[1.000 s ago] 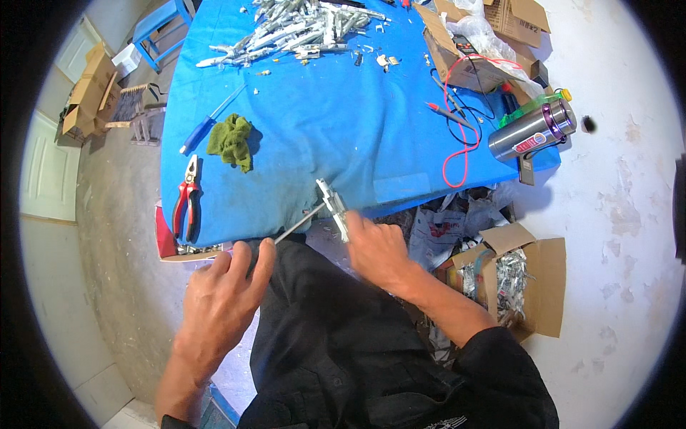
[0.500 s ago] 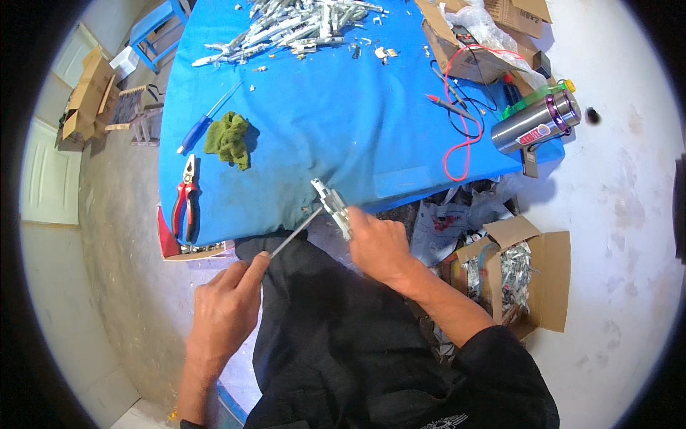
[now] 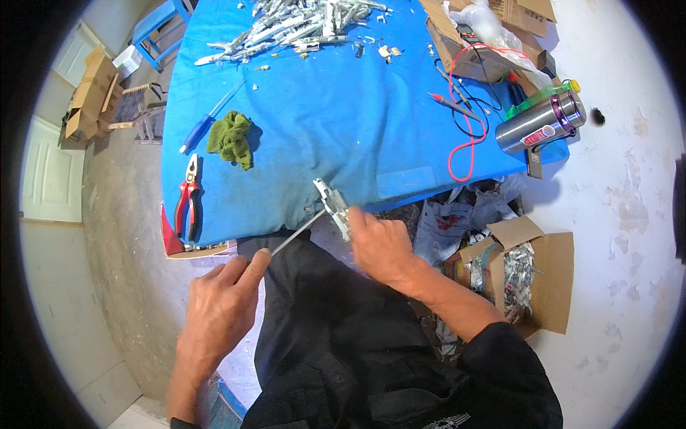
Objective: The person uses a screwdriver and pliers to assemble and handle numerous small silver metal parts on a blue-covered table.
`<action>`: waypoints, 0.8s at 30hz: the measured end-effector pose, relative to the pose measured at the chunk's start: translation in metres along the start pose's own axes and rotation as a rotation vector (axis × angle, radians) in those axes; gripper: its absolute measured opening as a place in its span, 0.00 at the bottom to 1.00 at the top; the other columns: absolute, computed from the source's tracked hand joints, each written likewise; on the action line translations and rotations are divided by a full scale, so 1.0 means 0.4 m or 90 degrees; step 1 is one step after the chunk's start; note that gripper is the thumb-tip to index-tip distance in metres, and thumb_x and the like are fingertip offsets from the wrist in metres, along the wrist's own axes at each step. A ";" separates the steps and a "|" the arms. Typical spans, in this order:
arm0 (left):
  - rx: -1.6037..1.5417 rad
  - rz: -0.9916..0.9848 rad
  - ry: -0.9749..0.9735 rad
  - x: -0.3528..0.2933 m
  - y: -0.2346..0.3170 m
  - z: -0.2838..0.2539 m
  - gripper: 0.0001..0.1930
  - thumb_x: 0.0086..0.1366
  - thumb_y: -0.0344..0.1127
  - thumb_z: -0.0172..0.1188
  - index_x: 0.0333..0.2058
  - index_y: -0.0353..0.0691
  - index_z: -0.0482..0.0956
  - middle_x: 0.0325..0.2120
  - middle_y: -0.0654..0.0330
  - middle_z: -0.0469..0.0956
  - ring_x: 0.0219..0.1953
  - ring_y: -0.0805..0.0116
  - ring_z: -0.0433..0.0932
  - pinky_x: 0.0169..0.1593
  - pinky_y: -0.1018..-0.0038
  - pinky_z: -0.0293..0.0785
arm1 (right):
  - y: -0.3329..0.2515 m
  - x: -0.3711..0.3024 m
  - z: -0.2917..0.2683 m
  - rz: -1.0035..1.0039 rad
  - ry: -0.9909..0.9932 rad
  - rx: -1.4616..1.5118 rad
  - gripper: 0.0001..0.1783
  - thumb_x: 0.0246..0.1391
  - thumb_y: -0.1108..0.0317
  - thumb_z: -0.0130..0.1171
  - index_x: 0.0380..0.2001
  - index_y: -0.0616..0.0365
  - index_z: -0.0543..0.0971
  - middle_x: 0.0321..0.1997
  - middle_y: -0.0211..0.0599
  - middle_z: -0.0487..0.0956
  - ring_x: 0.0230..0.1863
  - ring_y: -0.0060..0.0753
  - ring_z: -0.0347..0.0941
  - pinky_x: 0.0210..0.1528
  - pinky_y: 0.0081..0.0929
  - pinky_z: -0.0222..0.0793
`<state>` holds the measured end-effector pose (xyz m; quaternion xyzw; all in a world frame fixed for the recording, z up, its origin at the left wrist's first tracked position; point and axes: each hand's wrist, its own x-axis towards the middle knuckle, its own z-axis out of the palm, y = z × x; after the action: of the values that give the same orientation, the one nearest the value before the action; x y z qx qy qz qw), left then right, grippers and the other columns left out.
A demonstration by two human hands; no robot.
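My left hand is closed round the handle end of a screwdriver, whose long metal shaft points up and to the right. Its handle is hidden inside the fist. The shaft's tip meets a narrow silvery-white metal part at the near edge of the table. My right hand grips that part by its lower right side, and the fingers cover some of it. Fine details of the part are too small to make out.
On the blue cloth lie red-handled pliers, a blue screwdriver, a green rag, a pile of similar parts and test leads. A steel flask lies at the right; below stands a carton of metal scraps.
The whole view has shifted slightly. My hands keep the same grips, and the screwdriver tip stays against the metal part.
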<state>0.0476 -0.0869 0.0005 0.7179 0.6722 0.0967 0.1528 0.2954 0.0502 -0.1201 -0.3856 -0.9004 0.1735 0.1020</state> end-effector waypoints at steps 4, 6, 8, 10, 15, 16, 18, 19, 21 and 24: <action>0.225 0.095 -0.031 0.007 0.026 -0.042 0.23 0.64 0.27 0.64 0.59 0.39 0.79 0.39 0.54 0.79 0.33 0.62 0.82 0.30 0.65 0.81 | 0.000 0.004 0.002 -0.054 0.007 -0.056 0.15 0.52 0.73 0.62 0.43 0.66 0.75 0.26 0.46 0.83 0.24 0.51 0.84 0.25 0.45 0.79; 0.315 0.141 -0.012 0.010 0.027 -0.044 0.23 0.63 0.28 0.65 0.59 0.38 0.79 0.41 0.53 0.78 0.34 0.65 0.81 0.31 0.68 0.82 | -0.001 0.006 0.001 -0.057 0.003 -0.072 0.14 0.53 0.73 0.62 0.42 0.66 0.75 0.26 0.46 0.83 0.24 0.50 0.84 0.25 0.44 0.79; 0.353 0.176 -0.007 0.022 0.019 -0.042 0.23 0.64 0.29 0.64 0.59 0.38 0.78 0.41 0.52 0.78 0.34 0.66 0.81 0.31 0.69 0.82 | -0.003 0.007 -0.006 -0.031 -0.011 -0.064 0.11 0.54 0.74 0.62 0.39 0.63 0.72 0.26 0.49 0.83 0.25 0.55 0.84 0.27 0.50 0.78; 0.386 0.197 -0.001 0.025 0.021 -0.047 0.23 0.65 0.29 0.64 0.59 0.38 0.78 0.42 0.52 0.78 0.34 0.66 0.81 0.32 0.69 0.82 | 0.000 0.006 -0.003 -0.024 -0.004 -0.058 0.11 0.55 0.74 0.61 0.39 0.63 0.72 0.26 0.49 0.83 0.26 0.56 0.84 0.27 0.51 0.78; 0.278 0.133 -0.003 0.009 0.028 -0.044 0.21 0.66 0.27 0.64 0.57 0.40 0.80 0.42 0.54 0.81 0.34 0.64 0.82 0.32 0.68 0.82 | 0.000 0.004 0.002 0.008 0.007 0.008 0.10 0.55 0.74 0.59 0.40 0.63 0.72 0.28 0.51 0.83 0.27 0.62 0.83 0.29 0.56 0.78; 0.201 0.098 -0.019 0.007 0.021 -0.038 0.21 0.64 0.26 0.65 0.57 0.40 0.81 0.40 0.53 0.82 0.34 0.62 0.83 0.33 0.66 0.82 | 0.000 0.002 0.000 0.019 0.006 0.021 0.10 0.55 0.74 0.59 0.40 0.63 0.72 0.28 0.51 0.83 0.28 0.63 0.82 0.30 0.58 0.77; 0.046 0.026 -0.053 0.000 0.002 -0.020 0.23 0.62 0.23 0.66 0.57 0.40 0.81 0.38 0.53 0.84 0.35 0.57 0.85 0.36 0.62 0.82 | 0.002 -0.003 0.004 0.036 0.013 0.052 0.11 0.55 0.74 0.58 0.41 0.62 0.73 0.30 0.52 0.83 0.29 0.65 0.82 0.31 0.60 0.77; 0.016 0.012 -0.040 -0.001 0.000 -0.010 0.23 0.62 0.23 0.66 0.57 0.40 0.81 0.37 0.52 0.84 0.35 0.55 0.86 0.36 0.61 0.82 | 0.006 -0.007 0.012 0.042 0.020 0.070 0.11 0.55 0.74 0.58 0.42 0.62 0.73 0.30 0.53 0.83 0.30 0.66 0.82 0.32 0.61 0.76; -0.044 -0.015 -0.015 -0.001 0.001 0.008 0.23 0.62 0.23 0.66 0.57 0.40 0.82 0.34 0.52 0.84 0.35 0.51 0.86 0.37 0.60 0.83 | 0.010 -0.009 0.017 0.053 0.029 0.095 0.11 0.56 0.74 0.57 0.42 0.62 0.73 0.31 0.54 0.84 0.31 0.67 0.81 0.33 0.63 0.76; -0.053 -0.040 -0.014 -0.019 0.002 0.036 0.25 0.61 0.24 0.65 0.59 0.42 0.80 0.36 0.53 0.84 0.35 0.50 0.86 0.33 0.57 0.82 | 0.008 -0.008 0.008 0.066 0.031 0.113 0.11 0.56 0.74 0.56 0.43 0.62 0.74 0.32 0.55 0.84 0.32 0.69 0.81 0.35 0.64 0.75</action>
<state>0.0525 -0.0959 -0.0122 0.6903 0.6883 0.1116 0.1931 0.2986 0.0491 -0.1244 -0.4252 -0.8577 0.2482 0.1483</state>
